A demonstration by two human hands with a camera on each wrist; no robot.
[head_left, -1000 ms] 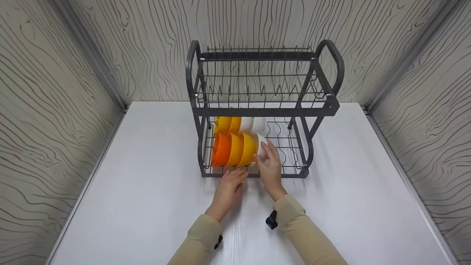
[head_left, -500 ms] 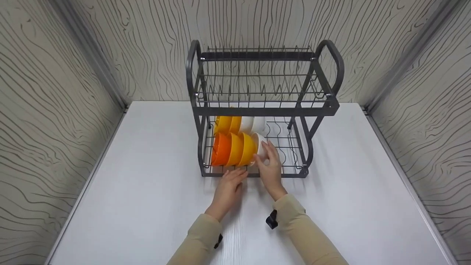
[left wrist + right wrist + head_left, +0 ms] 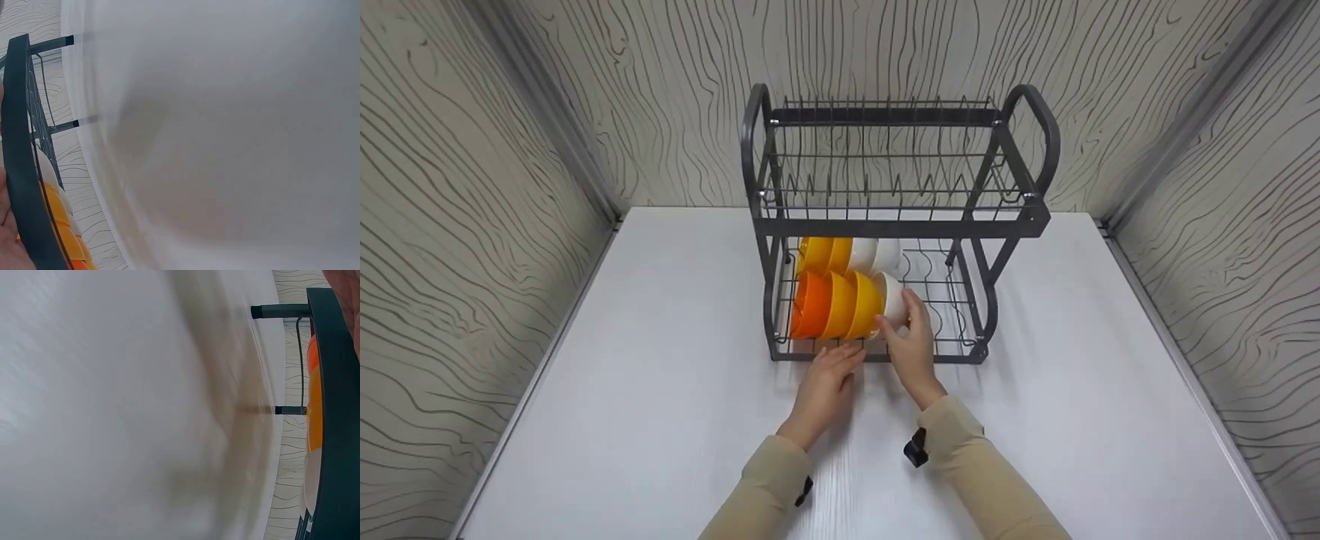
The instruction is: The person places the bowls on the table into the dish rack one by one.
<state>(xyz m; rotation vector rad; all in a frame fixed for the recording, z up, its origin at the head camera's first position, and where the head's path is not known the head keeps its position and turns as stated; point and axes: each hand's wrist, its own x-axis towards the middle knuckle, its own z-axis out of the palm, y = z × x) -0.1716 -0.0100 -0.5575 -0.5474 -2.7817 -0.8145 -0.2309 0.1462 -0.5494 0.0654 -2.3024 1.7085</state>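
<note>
In the head view, my right hand (image 3: 911, 349) holds a white bowl (image 3: 894, 300) at the right end of the front row, thumb at its left side and fingers at its right. The bowl stands on edge on the lower tier of a dark two-tier dish rack (image 3: 896, 227). Left of it in that row are an orange bowl (image 3: 811, 307) and two yellow bowls (image 3: 866, 307). My left hand (image 3: 826, 379) rests at the rack's front rail with its fingers extended, holding nothing. The left wrist view shows only part of this hand (image 3: 10, 242) at the edge.
Behind the front row stand two yellow bowls (image 3: 814, 255) and two white bowls (image 3: 887, 255), partly hidden by the upper tier's front bar. The rack stands on a white table (image 3: 690, 337), enclosed by wood-patterned panels (image 3: 675, 97).
The fingers of my right hand have slid slightly to the right along the white bowl, so more of it shows. My left hand and the rack stay in place.
</note>
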